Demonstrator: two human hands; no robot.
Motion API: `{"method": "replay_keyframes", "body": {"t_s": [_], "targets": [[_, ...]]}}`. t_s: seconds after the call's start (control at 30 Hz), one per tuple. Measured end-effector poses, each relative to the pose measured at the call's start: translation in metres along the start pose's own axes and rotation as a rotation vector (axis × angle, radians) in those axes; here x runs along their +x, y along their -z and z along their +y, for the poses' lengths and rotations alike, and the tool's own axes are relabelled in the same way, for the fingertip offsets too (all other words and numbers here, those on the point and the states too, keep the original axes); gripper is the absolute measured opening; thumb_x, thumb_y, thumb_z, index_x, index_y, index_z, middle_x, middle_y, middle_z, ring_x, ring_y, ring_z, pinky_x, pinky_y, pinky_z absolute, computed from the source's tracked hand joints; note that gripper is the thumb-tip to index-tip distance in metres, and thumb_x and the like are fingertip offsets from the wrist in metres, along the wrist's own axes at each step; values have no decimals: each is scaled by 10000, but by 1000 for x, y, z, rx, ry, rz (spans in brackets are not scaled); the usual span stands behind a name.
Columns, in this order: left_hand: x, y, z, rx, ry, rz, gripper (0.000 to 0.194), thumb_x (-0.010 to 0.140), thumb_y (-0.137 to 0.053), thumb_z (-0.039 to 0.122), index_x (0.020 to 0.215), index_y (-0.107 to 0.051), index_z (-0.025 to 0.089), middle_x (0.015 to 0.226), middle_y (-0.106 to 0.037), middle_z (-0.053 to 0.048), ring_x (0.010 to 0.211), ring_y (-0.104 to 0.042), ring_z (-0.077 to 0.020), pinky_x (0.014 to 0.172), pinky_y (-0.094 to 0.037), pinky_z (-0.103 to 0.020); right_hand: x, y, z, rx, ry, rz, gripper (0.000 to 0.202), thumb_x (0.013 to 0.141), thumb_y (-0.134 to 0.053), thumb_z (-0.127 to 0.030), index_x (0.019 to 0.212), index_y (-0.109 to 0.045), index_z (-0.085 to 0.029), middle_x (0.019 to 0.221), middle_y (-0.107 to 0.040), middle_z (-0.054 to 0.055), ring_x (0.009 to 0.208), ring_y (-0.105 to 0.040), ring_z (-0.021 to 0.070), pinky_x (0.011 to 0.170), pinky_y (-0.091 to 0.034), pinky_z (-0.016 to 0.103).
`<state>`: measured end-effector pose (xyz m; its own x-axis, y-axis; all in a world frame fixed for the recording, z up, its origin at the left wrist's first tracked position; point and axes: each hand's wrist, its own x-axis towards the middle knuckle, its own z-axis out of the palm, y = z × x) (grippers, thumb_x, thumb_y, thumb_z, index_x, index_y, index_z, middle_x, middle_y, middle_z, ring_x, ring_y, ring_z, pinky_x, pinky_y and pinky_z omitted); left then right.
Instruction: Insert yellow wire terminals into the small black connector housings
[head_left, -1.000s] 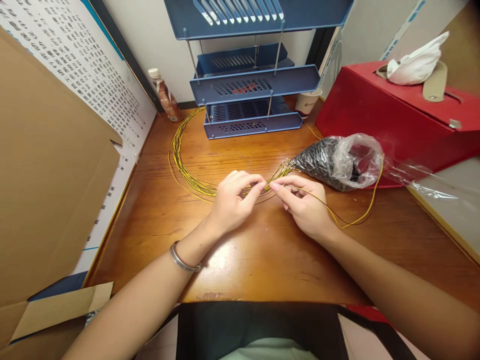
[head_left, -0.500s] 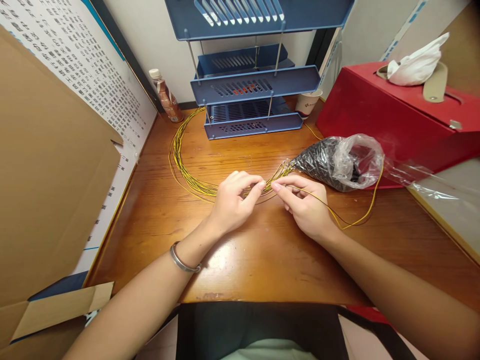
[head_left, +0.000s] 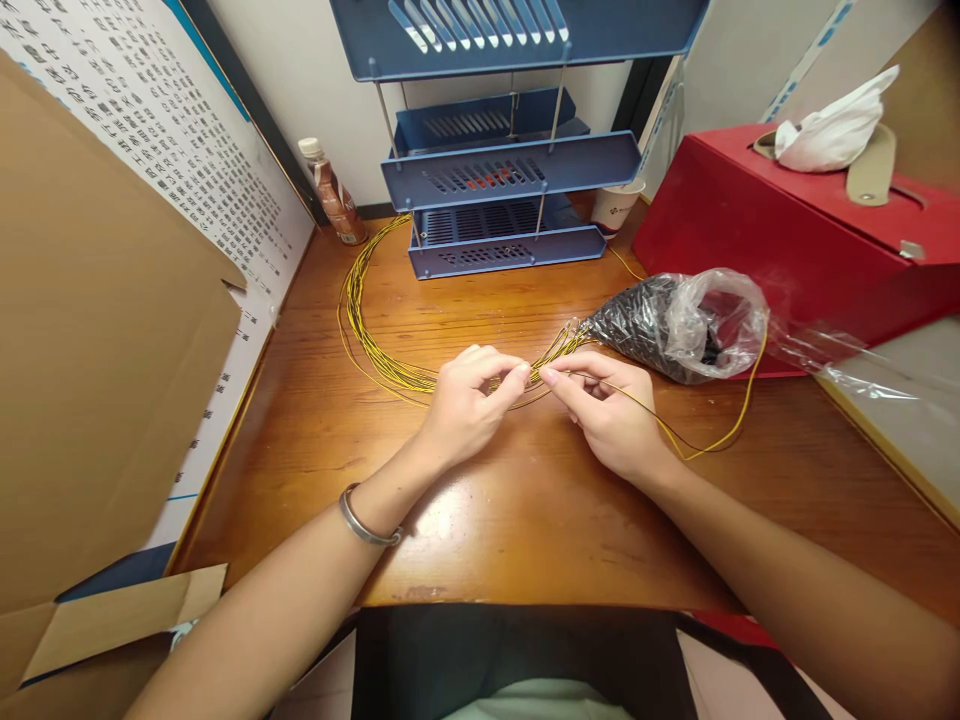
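From my remote post I find the right hand [head_left: 611, 408] pinching, thumb to forefinger, a thin yellow wire [head_left: 746, 404]. It crosses that hand, loops past the wrist and rises to the mouth of the plastic bag [head_left: 637, 315]. The left hand [head_left: 471, 405] is just beside, fingertips closed together; I cannot tell whether they grip the wire. Beyond both, a wire coil [head_left: 355, 292] lies on the desk [head_left: 525, 540].

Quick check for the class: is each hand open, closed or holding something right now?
Left hand: closed in a pinch; whether it grips anything cannot be told.
Right hand: closed in a pinch, holding a thin yellow wire.
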<state>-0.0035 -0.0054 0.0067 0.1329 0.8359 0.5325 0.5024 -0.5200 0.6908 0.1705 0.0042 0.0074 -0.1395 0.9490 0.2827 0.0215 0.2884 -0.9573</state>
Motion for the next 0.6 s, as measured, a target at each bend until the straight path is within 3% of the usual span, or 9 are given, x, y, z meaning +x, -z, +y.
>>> {"method": "replay_keyframes", "body": {"t_s": [0.4,0.6], "targets": [[0,0,2,-35,43,-9,308,987,-575,300,743,-718,180,691,-688,-14,682,-599,-142,691,-463,-276,0,0,-3,-38,4,-4,126,809,-736,-281,781,-725,-158,529,-527,-41,455,-406,78,443,-289,242],[0,-2,0,-131,181,35,418,1015,-528,425,740,-724,178,671,-681,-21,662,-617,-140,677,-494,-278,0,1,-1,-43,-32,16,177,818,-728,-334,792,-706,-160,516,-456,-56,460,-369,76,444,-281,241]]}}
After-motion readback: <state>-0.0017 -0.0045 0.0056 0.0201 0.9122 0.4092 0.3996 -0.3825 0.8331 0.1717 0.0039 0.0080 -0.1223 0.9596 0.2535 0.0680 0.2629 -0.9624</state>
